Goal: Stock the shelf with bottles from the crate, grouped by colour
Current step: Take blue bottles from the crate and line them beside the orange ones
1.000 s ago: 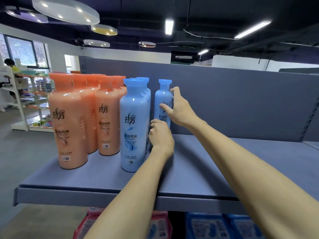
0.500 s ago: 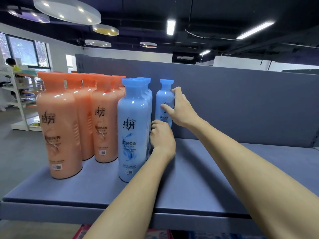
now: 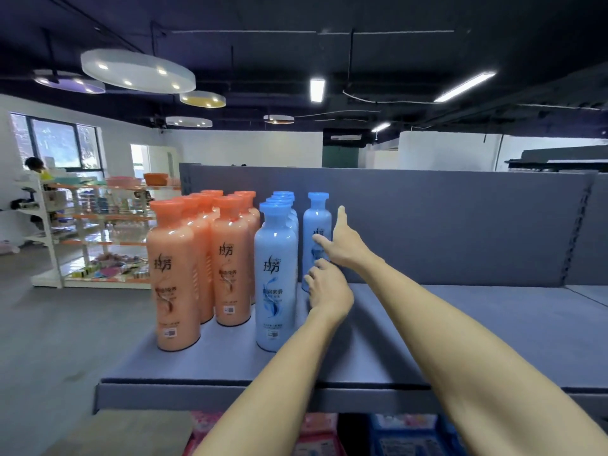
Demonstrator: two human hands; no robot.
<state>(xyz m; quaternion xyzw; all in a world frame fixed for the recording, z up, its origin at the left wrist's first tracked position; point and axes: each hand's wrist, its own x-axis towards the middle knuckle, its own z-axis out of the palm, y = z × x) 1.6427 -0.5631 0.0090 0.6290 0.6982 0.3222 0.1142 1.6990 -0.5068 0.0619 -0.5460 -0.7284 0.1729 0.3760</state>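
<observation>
Two hands on the lone blue bottle (image 3: pixel 316 225): right hand (image 3: pixel 346 245) fingers spread; left hand (image 3: pixel 329 291) fingers curled, I can't confirm grip.

I read the brand 拉芳 in dark script on the front orange bottle (image 3: pixel 174 284), on the orange bottle beside it (image 3: pixel 230 271), and on the front blue bottle (image 3: pixel 274 284). Under each brand sits a line of smaller characters I can't make out, and near each base a small code square. The far blue bottle's (image 3: pixel 316 225) mark is partly covered.
</observation>
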